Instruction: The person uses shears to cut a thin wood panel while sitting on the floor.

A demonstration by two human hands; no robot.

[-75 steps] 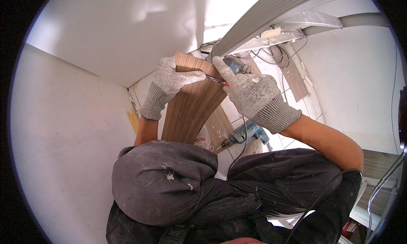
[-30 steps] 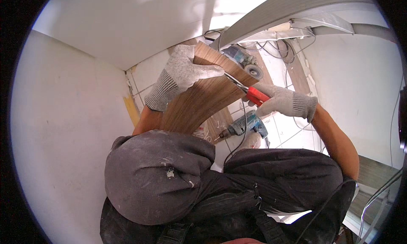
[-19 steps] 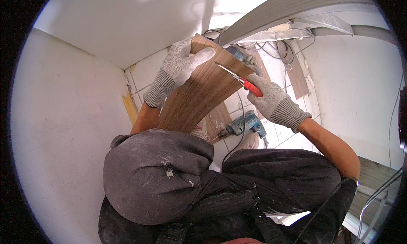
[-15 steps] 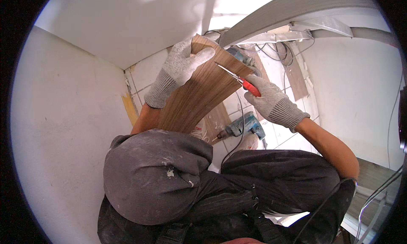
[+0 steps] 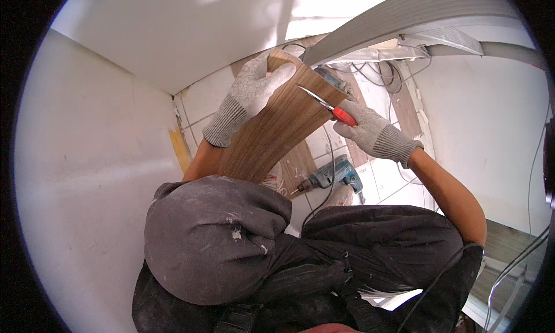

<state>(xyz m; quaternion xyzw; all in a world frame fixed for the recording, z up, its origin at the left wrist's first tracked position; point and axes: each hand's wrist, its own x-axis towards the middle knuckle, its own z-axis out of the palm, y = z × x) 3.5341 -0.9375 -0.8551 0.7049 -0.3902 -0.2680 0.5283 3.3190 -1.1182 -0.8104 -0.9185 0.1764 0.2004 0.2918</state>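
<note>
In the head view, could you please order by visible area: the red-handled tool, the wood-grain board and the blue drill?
1. Wood-grain board
2. Blue drill
3. Red-handled tool, partly covered by the right hand

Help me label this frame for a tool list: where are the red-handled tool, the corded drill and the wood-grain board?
Red-handled tool (image 5: pixel 345 116): head view, on its handle.
Corded drill (image 5: pixel 343 169): head view, on its blue-green body.
Wood-grain board (image 5: pixel 277 119): head view, on its broad face.

2 hands (image 5: pixel 254 89) (image 5: pixel 365 126), 1 held brd (image 5: pixel 274 122), 1 red-hdl tool (image 5: pixel 345 116), 1 drill (image 5: pixel 334 174).
</note>
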